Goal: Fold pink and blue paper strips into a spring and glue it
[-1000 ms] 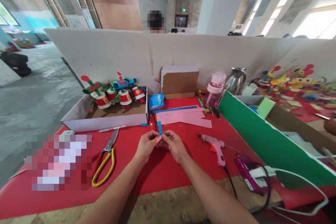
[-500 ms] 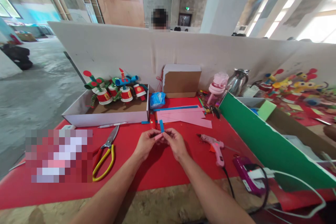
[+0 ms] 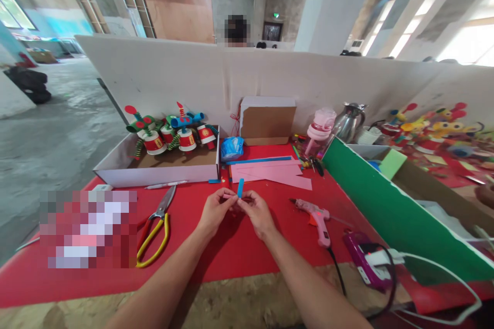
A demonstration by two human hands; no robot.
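My left hand and my right hand meet over the red tabletop, fingers pinched together. Between them, a blue paper strip points upward from the right fingertips. A pink paper strip lies in the left fingers and meets the blue one; the exact join is hidden by the fingers. Just beyond my hands lie longer pink paper strips and a blue strip. To the right is a pink glue gun, and on the left rest scissors with red and yellow handles.
A white tray with several paper-cup figures stands at the back left. The green-sided box, purple power strip and cables occupy the right. A pink bottle, metal jug and cardboard box stand behind, before a white partition.
The blue strip has tilted from leaning left to leaning slightly right. The pink strip has turned and shows less of its face. Both hands stay in nearly the same place.
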